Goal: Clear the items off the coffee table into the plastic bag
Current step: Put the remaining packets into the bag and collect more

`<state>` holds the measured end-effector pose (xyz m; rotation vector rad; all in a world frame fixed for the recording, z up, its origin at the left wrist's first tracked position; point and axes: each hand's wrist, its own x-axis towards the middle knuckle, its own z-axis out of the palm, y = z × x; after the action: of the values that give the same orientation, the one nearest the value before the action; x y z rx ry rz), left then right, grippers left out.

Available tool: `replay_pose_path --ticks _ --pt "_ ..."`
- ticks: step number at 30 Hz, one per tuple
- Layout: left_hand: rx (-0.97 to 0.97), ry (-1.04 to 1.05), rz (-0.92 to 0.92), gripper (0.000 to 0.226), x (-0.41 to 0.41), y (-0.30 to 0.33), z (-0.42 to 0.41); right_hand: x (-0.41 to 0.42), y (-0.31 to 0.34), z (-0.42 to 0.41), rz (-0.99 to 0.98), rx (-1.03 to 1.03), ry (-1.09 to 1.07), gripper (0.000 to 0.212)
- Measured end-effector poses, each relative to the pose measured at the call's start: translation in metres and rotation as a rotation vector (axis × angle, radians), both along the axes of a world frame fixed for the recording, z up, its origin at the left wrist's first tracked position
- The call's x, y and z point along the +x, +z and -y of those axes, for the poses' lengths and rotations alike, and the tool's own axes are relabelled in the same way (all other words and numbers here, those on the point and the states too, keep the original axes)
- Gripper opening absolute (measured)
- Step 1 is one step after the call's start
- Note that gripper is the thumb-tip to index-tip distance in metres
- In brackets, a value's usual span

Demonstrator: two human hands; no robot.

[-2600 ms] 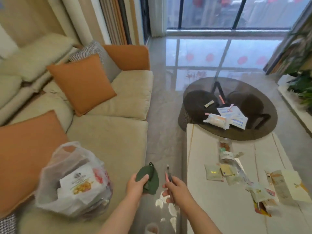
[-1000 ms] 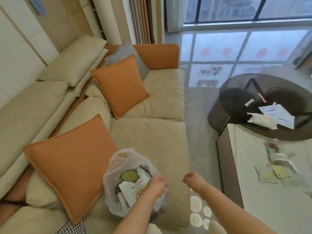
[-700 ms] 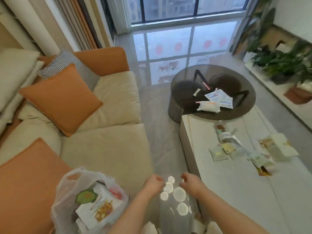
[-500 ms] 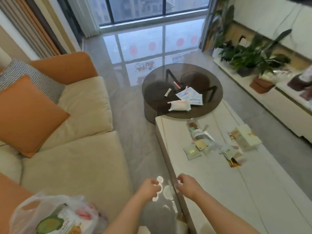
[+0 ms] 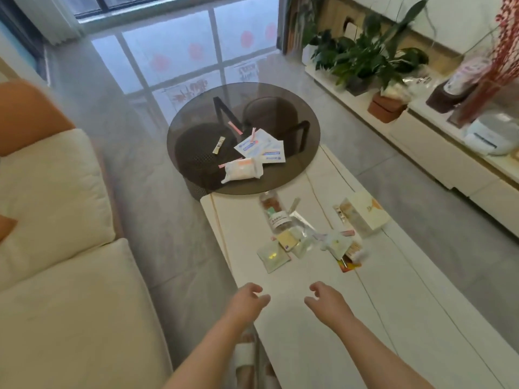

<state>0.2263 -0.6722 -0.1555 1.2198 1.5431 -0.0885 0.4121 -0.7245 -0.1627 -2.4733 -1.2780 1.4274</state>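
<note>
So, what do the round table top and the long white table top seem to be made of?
Round table top: probably smoked glass, glossy; the dark base and legs show through it.
Long white table top: looks like polished stone or a stone-look slab; pale, smooth, with thin brownish veins. I cannot tell which.

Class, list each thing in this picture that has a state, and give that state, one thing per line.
left hand: open, empty, over the table edge
right hand: open, empty, above the table
clear bottle: lying on its side
cream box: lying flat, closed
white wipes pack: lying on the round glass table
</note>
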Motion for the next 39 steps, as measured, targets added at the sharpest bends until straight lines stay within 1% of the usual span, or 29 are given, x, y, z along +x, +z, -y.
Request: replay_pose_path --ticks 4,7,12,16,20,22,25,27,29,31,33,34,35,37,39 --pt "0.016 -0.105 -0.076 0.048 0.020 -0.034 -0.035 0.013 -0.039 -0.033 0.043 -0.009 0.016 0.045" --pt "0.033 -0.178 -0.131 0.050 0.031 -0.075 -0.059 0.016 -0.072 -0.063 0.094 -0.006 0.074 0.046" --pt "0.132 -0.290 -0.178 0.051 0.046 -0.151 -0.098 0.019 -0.133 -0.107 0.157 0.004 0.122 0.046" --pt "0.210 -0.457 -0.252 0.053 0.050 -0.211 -0.124 0.026 -0.184 -0.135 0.233 -0.006 0.150 0.039" --pt "0.323 -0.562 -0.305 0.057 0.060 -0.259 -0.148 0.032 -0.231 -0.163 0.281 0.007 0.132 0.036" --pt "0.388 -0.608 -0.342 0.059 0.067 -0.277 -0.158 0.032 -0.250 -0.176 0.286 0.016 0.099 0.036" --pt "0.416 -0.637 -0.383 0.063 0.075 -0.298 -0.167 0.031 -0.272 -0.193 0.328 0.042 0.081 0.038" --pt "0.505 -0.636 -0.387 0.071 0.078 -0.310 -0.170 0.029 -0.281 -0.201 0.374 0.071 0.079 0.040" --pt "0.541 -0.688 -0.437 0.082 0.079 -0.321 -0.171 0.026 -0.289 -0.204 0.435 0.077 0.089 0.043" --pt "0.593 -0.675 -0.438 0.085 0.080 -0.332 -0.169 0.023 -0.295 -0.205 0.488 0.063 0.097 0.043" --pt "0.585 -0.695 -0.450 0.073 0.081 -0.326 -0.168 0.021 -0.297 -0.203 0.499 0.043 0.086 0.035" --pt "0.548 -0.698 -0.444 0.063 0.079 -0.321 -0.166 0.021 -0.295 -0.201 0.492 0.029 0.083 0.031" --pt "0.470 -0.663 -0.437 0.053 0.080 -0.317 -0.164 0.020 -0.293 -0.199 0.475 0.018 0.080 0.028" --pt "0.283 -0.550 -0.396 0.041 0.075 -0.312 -0.159 0.018 -0.285 -0.193 0.409 0.000 0.048 0.026" --pt "0.151 -0.367 -0.321 0.035 0.069 -0.300 -0.154 0.014 -0.271 -0.186 0.269 -0.009 -0.055 0.022"
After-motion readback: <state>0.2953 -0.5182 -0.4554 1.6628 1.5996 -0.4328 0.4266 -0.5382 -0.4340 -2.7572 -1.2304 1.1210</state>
